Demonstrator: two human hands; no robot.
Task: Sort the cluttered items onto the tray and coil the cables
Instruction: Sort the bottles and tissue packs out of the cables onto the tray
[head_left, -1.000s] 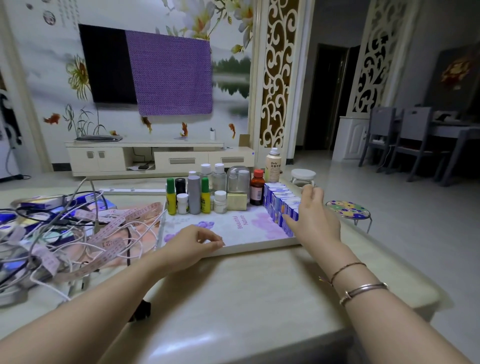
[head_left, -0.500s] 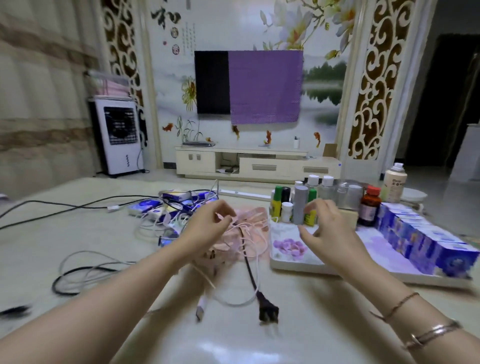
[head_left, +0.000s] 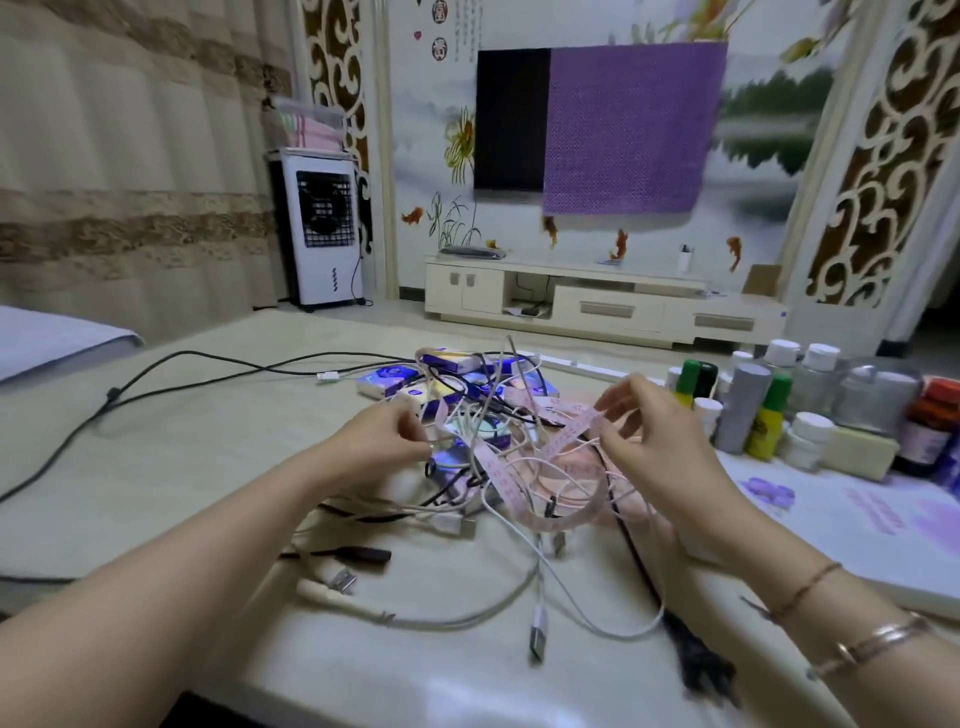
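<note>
A heap of white and black cables (head_left: 519, 499) lies tangled on the table with a pink measuring tape (head_left: 506, 475) looped through it. My left hand (head_left: 382, 447) pinches one end of the tangle, apparently the tape, at the heap's left side. My right hand (head_left: 657, 441) holds the tape's other stretch between thumb and spread fingers, slightly lifted. Several blue boxes (head_left: 392, 378) lie under the cables behind the hands. The white flowered tray (head_left: 841, 525) sits at the right and carries several bottles (head_left: 748, 410).
A black power cord with plug (head_left: 698, 670) and a loose USB plug (head_left: 537, 639) lie near the table's front edge. A long black cable (head_left: 182, 364) trails off to the left. A TV cabinet (head_left: 602, 306) and an air cooler (head_left: 324, 228) stand beyond the table.
The view has swung left from the tray to the cable heap. Both hands left the tray, moved onto the tangle and took hold of the pink tape, then spread apart.
</note>
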